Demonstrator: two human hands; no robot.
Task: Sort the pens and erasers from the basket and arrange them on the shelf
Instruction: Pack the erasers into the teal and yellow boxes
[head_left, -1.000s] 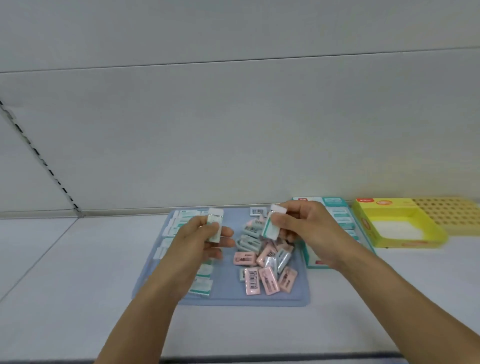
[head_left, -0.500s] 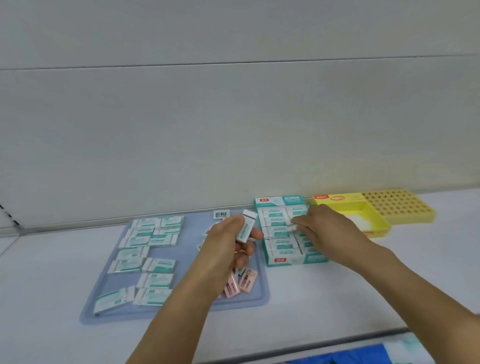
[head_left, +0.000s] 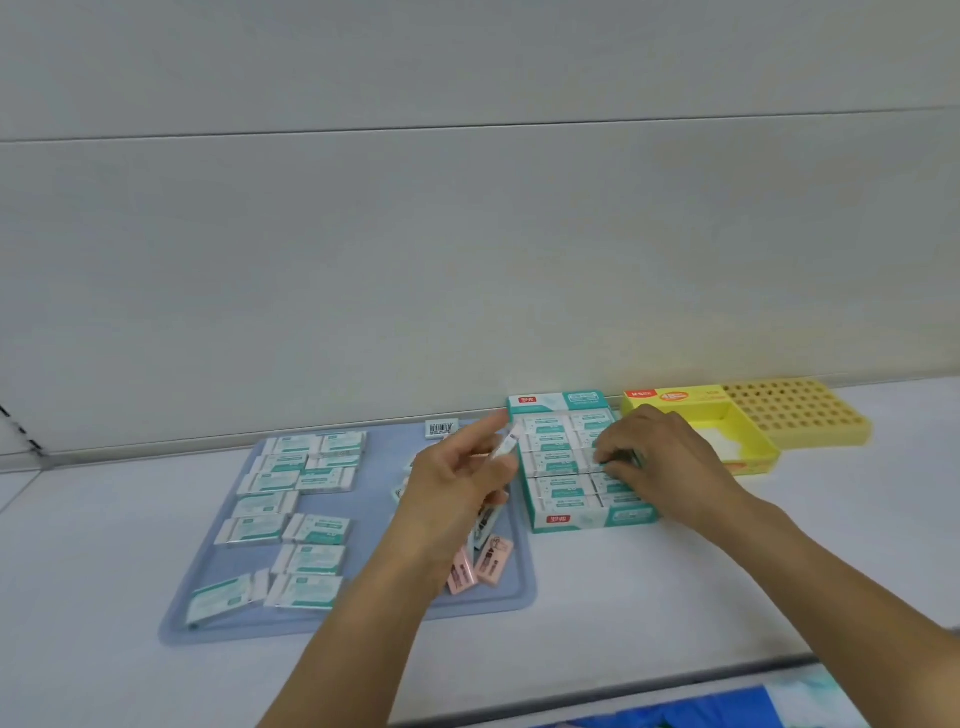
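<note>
The left hand (head_left: 457, 480) is raised over the right part of the blue tray (head_left: 384, 618), its fingers (head_left: 485, 428) pinching a white-and-teal eraser (head_left: 506, 446). That eraser is tilted, its long axis running from near-left to far-right, the far end pointing toward the teal display box (head_left: 587, 517) just right of the tray. The right hand (head_left: 662, 462) lies palm down on the box, fingers curled onto an eraser in the middle row; the fingertips hide how firmly they hold it, so I cannot tell whether it is gripped or only pressed. The erasers in the box (head_left: 550, 460) lie flat in rows, long axes running left to right.

On the left part of the tray more teal erasers (head_left: 311, 530) lie flat, mostly with long axes left to right. Near the right edge, two pink erasers (head_left: 493, 561) lie side by side, long axes running near to far, partly behind the left forearm. All stands on a white shelf (head_left: 675, 597). A yellow box (head_left: 727, 441) sits just right of the teal one, by the back wall.
</note>
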